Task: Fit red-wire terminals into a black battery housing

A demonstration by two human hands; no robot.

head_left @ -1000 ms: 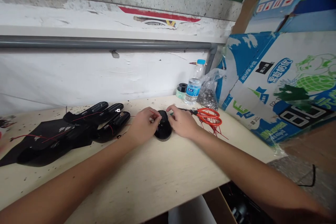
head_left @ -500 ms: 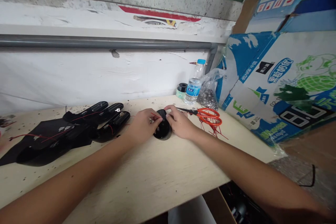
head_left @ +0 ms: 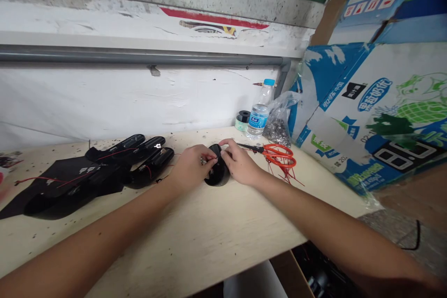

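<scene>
At mid-table, my right hand (head_left: 239, 160) steadies a glossy black plastic housing (head_left: 219, 178), its fingers curled around the far right side. On the other side of that part, the thumb and forefinger of my left hand (head_left: 195, 164) are pinched together at its upper opening. Small shiny metal bits (head_left: 203, 160) show under the left fingers. What sits between the fingertips is too small to make out. Several similar black housings (head_left: 150, 167) with thin red wires lie to the left, partly on a black sheet (head_left: 52, 177).
Orange-handled scissors (head_left: 278, 155) lie right of my hand, over cut red wires (head_left: 287, 173). Behind them stand a water bottle (head_left: 258, 116), a spool (head_left: 242, 120) and a clear bag of small metal parts (head_left: 278, 130). A large printed carton (head_left: 349, 116) borders the table's right side.
A short red wire seen at my left fingertips half a second ago no longer shows, and those fingertips sit slightly closer to the housing's opening. My right hand keeps its hold.
</scene>
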